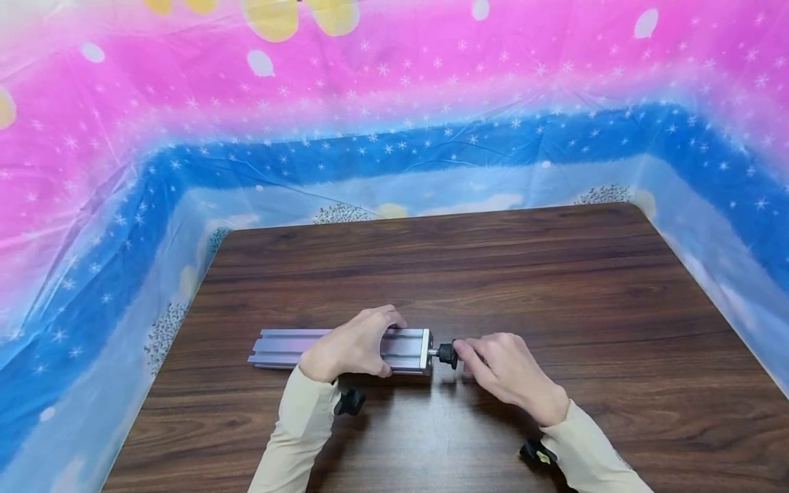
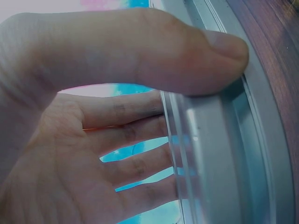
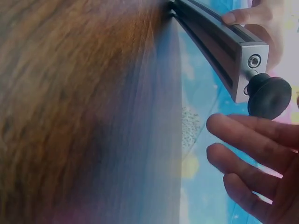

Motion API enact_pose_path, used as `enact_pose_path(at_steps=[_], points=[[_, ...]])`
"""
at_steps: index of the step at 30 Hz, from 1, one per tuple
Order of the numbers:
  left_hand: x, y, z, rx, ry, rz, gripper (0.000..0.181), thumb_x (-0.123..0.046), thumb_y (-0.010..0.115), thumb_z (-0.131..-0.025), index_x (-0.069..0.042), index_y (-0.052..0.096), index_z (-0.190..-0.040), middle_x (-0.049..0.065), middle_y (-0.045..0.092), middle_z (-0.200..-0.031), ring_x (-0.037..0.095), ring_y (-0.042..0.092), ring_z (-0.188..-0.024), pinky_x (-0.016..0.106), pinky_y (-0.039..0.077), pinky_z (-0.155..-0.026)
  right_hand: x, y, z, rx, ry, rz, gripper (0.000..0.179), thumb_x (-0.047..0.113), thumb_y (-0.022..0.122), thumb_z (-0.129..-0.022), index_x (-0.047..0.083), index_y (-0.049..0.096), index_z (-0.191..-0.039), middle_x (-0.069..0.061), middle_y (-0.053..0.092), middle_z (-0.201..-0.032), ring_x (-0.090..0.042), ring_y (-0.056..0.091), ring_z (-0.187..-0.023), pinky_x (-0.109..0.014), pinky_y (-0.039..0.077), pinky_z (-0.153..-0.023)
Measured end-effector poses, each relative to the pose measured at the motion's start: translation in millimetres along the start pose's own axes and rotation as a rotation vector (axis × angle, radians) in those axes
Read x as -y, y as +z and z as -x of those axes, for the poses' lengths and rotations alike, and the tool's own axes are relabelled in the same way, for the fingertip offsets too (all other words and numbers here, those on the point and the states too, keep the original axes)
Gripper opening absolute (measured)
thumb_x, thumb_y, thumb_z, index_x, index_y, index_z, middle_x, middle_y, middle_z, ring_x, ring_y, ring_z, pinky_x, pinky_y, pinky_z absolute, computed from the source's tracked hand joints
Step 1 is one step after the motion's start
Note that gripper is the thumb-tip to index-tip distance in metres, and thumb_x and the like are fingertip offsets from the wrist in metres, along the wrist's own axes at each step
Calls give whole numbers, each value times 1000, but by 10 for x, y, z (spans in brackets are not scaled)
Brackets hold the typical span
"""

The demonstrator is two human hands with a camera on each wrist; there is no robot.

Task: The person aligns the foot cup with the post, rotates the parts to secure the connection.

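Observation:
A long silver aluminium profile (image 1: 403,347) with grooves along it lies on the table. My left hand (image 1: 356,342) grips it from above near its right end; in the left wrist view the thumb (image 2: 205,60) presses one side and the fingers (image 2: 140,133) lie against the other. From the profile's end plate (image 3: 254,60) sticks out a short screw with a black round knob (image 3: 271,98). My right hand (image 1: 508,366) holds this knob (image 1: 448,354) at its rim with thumb and index finger. Its other fingers (image 3: 243,168) spread loosely below.
A dark wood-grain table (image 1: 431,274) carries the profile. Behind and beside it hangs a pink and blue patterned cloth (image 1: 394,130). Black camera mounts (image 1: 349,402) sit at both wrists.

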State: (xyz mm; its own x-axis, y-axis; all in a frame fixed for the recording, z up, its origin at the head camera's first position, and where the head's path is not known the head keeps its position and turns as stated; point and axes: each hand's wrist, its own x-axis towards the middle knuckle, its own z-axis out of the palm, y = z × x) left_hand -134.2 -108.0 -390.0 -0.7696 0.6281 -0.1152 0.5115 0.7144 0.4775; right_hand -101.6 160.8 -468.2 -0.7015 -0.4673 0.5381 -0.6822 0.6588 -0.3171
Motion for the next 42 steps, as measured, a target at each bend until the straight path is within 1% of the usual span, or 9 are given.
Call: enact_pose_path(at_steps=[4,7,10,19,25,29,35,40,42], points=[[7,-3,3,0,5,7,64,-3,88,-63,0,63,-122,8,64,-120,26,59,-112,42,49,-101,6,-65,31,11,30,-123,12,25,67,-96,14,68,-92,11,65,-73,0,58,-62,-21,51,-58],[13,-4,3,-2,4,5,64,-4,88,-63,0,63,-123,8,64,-120,26,59,-112,42,49,-101,1,-87,48,19,-35,-235,44,23,80,-86,8,62,-124,-1,71,-108,-11,69,-85,-24,57,-73],[12,-8,4,-4,4,-3,64,-4,87,-63,-1,63,-122,8,64,-120,25,59,-111,42,50,-100,-4,-78,49,19,-127,-272,61,16,86,-80,5,57,-133,-7,66,-123,-19,69,-96,-28,58,-82],[14,4,-6,-4,16,-15,63,-4,87,-63,0,63,-121,9,64,-118,25,60,-109,41,50,-98,-27,-54,41,-20,-139,-188,43,23,81,-85,3,66,-121,-4,71,-109,-17,68,-96,-30,56,-84],[11,11,-10,0,12,-12,63,-4,87,-63,0,63,-121,9,64,-119,26,59,-108,41,50,-98,-16,-12,16,-14,-63,-99,12,26,69,-95,15,69,-93,7,66,-78,-5,61,-70,-23,52,-63],[4,7,-10,5,12,0,64,-3,87,-63,0,63,-122,8,64,-118,25,59,-106,41,50,-96,-9,33,-20,-42,-49,-13,35,25,60,-100,23,54,-65,15,46,-57,1,42,-54,-20,40,-52],[-3,4,-12,6,13,-3,63,-3,87,-62,-1,64,-121,7,64,-117,25,59,-107,41,50,-98,9,13,-27,-57,1,-1,46,21,56,-101,24,46,-56,18,36,-50,4,33,-48,-20,37,-47],[-3,-6,-4,3,5,2,64,-3,88,-63,-1,63,-122,7,64,-118,25,59,-108,41,50,-97,1,-49,22,-33,15,-129,10,21,66,-96,12,70,-97,5,69,-83,-4,62,-69,-23,54,-64],[-3,-14,-1,2,0,5,64,-3,88,-63,-1,63,-122,7,64,-118,24,59,-106,41,51,-96,-9,-52,44,-37,-40,-196,38,20,75,-90,5,66,-123,-5,73,-113,-14,70,-94,-27,58,-80]])
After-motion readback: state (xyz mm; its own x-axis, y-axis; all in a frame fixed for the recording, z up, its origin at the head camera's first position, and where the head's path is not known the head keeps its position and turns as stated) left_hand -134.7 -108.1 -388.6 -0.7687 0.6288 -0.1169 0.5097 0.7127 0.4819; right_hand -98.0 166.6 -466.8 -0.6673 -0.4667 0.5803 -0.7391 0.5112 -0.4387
